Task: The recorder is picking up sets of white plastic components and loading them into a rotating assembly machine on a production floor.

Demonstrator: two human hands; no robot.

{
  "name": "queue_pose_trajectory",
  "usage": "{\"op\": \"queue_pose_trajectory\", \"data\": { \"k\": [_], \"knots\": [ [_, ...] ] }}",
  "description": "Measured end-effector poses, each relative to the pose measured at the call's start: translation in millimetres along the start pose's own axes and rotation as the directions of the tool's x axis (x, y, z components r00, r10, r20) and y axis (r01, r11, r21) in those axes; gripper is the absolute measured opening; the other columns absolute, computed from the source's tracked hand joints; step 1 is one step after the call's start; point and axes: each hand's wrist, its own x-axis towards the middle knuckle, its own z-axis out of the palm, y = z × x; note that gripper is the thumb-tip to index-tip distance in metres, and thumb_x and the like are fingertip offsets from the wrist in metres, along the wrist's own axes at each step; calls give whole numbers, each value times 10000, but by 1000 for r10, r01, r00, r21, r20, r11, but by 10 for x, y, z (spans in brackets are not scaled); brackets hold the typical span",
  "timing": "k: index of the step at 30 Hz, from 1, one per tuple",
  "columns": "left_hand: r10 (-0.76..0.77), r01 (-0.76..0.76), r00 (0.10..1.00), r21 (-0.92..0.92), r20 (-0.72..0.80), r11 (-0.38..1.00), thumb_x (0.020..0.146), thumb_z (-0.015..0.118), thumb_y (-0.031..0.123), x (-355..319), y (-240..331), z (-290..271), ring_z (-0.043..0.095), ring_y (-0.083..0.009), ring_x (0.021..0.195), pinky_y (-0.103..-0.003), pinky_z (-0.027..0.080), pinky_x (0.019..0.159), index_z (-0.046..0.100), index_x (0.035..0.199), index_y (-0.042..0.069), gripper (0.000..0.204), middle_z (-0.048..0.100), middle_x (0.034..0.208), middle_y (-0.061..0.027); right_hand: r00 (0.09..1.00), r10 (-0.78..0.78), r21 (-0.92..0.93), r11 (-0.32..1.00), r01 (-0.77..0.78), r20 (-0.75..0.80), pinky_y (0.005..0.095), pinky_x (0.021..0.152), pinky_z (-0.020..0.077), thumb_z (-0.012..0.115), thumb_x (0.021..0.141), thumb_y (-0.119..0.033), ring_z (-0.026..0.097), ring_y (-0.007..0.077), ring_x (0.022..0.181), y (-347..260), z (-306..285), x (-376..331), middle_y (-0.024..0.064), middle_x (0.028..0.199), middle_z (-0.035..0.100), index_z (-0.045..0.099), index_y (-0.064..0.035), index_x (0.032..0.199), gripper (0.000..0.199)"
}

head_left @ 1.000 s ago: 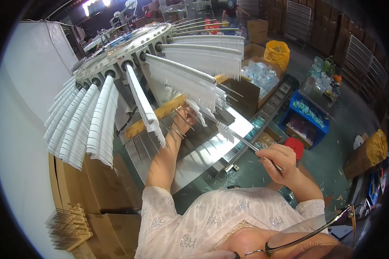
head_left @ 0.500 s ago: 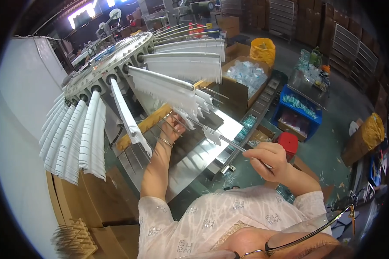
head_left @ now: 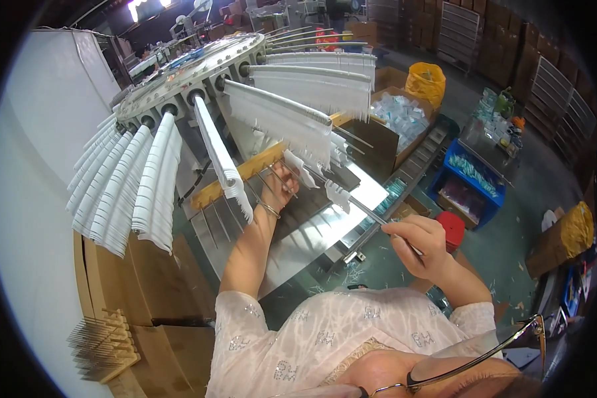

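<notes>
My right hand (head_left: 423, 244) pinched a thin metal rod (head_left: 371, 213) with white pieces on it, out past the near edge of the tray (head_left: 325, 229). My left hand (head_left: 280, 186) gripped the rods by the wooden bar (head_left: 245, 174). I think I was filling the rod; next it needs careful aiming into the rack.

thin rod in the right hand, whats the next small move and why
Probably slide the thin rod further out along its length: the right hand grips its near end, white pieces hang on it, and the left hand steadies the rack of pins.
</notes>
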Motion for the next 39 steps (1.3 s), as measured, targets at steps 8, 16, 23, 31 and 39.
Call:
{"op": "queue_pose_trajectory", "data": {
  "k": [8, 16, 23, 31, 39],
  "knots": [
    [31, -22, 996, 107, -78, 994, 799, 436, 104, -261, -73, 133, 376, -84, 366, -216, 318, 368, 419, 947, 167, 162, 489, 615, -28, 999, 52, 41, 998, -52, 4, 275, 485, 405, 527, 704, 30, 525, 200, 531, 58, 130, -6, 96, 638, 547, 580, 19, 878, 182],
    [-219, 149, 972, 502, 82, 852, 805, 428, 109, -506, -35, 229, 334, -84, 357, -208, 254, 344, 468, 1047, 121, 246, 483, 573, -68, 996, 87, 84, 993, -84, -33, 282, 520, 426, 545, 724, 16, 540, 214, 583, 246, 331, -115, 112, 694, 556, 567, 22, 924, 201],
    [569, -290, 805, 727, -166, 623, 862, 426, 248, 515, -354, -558, 402, -89, 450, -213, 285, 365, 471, 830, 126, 134, 458, 587, -4, 998, 53, 103, 994, -49, -38, 283, 512, 430, 564, 718, 19, 541, 216, 575, 199, 378, -95, 117, 701, 561, 567, 24, 926, 208],
    [821, -586, 560, 646, -112, 488, 822, 490, 114, 875, -514, -485, 541, -193, 719, -290, 425, 621, 507, 896, -21, 155, 566, 806, -113, 996, 72, 82, 994, -68, -44, 289, 507, 432, 575, 706, 19, 542, 217, 573, 236, 327, -116, 118, 705, 566, 570, 19, 919, 213],
    [882, -383, 471, 900, -1, 206, 840, 438, 136, 609, -504, -123, 515, -304, 674, -361, 410, 607, 493, 816, -34, 180, 529, 754, -192, 998, 45, 68, 997, -42, -39, 293, 506, 429, 589, 701, 5, 541, 224, 580, 255, 283, -106, 117, 709, 564, 572, 16, 916, 216]
  ]
}}
